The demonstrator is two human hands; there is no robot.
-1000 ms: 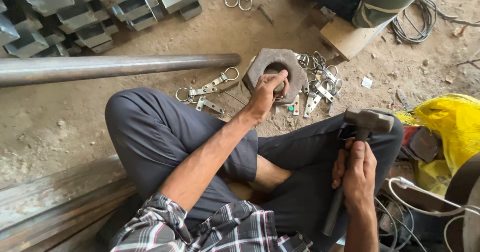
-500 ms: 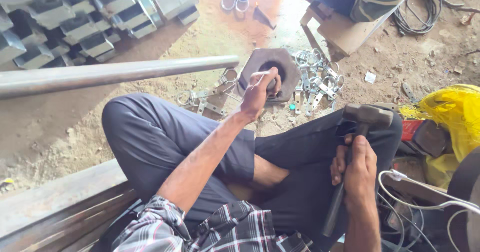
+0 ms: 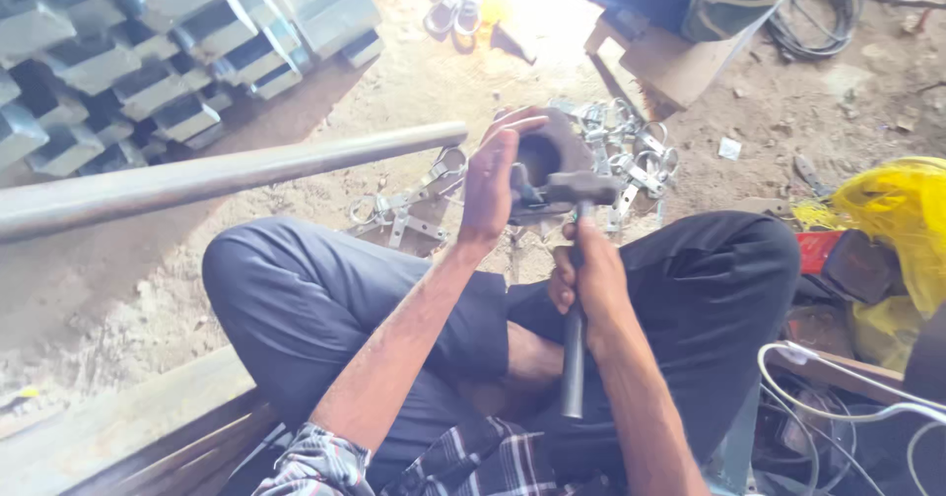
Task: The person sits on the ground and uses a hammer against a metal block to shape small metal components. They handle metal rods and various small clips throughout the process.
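Note:
I sit cross-legged on the dirt floor. My left hand [image 3: 491,183] reaches forward to a round, dark metal block [image 3: 552,146] with a hole in its middle and pinches a small metal piece against it. My right hand [image 3: 588,281] grips the handle of a steel hammer [image 3: 574,193]. The hammer's head lies on the block, just right of my left fingers. The small piece is mostly hidden between my fingers and the hammer head.
A long steel pipe [image 3: 227,175] lies across the left. Stacked grey metal channels [image 3: 128,63] fill the far left. Loose shiny clamps [image 3: 636,156] lie around the block, more of these clamps [image 3: 399,215] beside my knee. A yellow bag [image 3: 892,215] and white cable [image 3: 838,397] sit at the right.
My right hand has swung the hammer from beside my right knee forward and left onto the block. My left hand stays at the block, holding the small piece.

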